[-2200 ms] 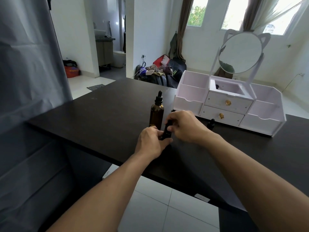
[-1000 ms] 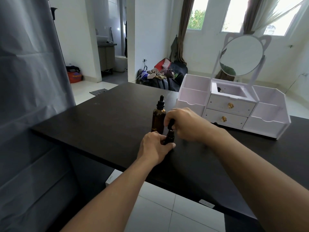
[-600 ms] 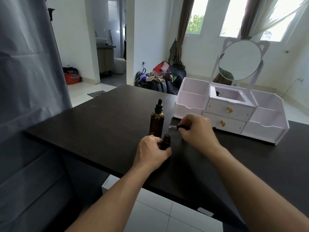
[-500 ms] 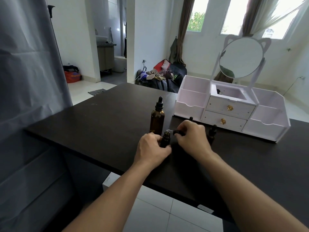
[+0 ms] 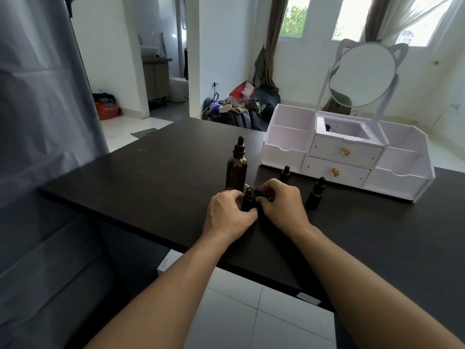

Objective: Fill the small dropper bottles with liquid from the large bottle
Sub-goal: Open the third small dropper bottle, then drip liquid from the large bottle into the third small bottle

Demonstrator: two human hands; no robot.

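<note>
Amber glass, small and uncapped, the dropper bottle [image 5: 248,200] stands upright on the dark matte tabletop [image 5: 141,180], its open round mouth showing just above the fingers. The left hand [image 5: 230,214] grips it from the left, fingers curled round its body and thumb tip against its lower front. The right hand [image 5: 282,203] lies just beside it, touching or nearly so, fingers curled and pinching a black dropper cap [image 5: 261,194] held sideways (its thin glass pipette [image 5: 246,185] pokes out to the left, past the fingertips, behind the open mouth).

Directly beyond the left hand's knuckles stands the tall amber glass bottle with a black dropper top [image 5: 236,164], upright and capped. Beyond the right hand's fingers stands a small dark capped dropper bottle [image 5: 285,173]; another small capped dropper bottle [image 5: 316,194] stands just right of that hand's knuckles, apart from it. Further off sits a white wooden organiser with two gold-knobbed drawers [image 5: 347,157], topped by a round cat-eared mirror [image 5: 362,74].
</note>
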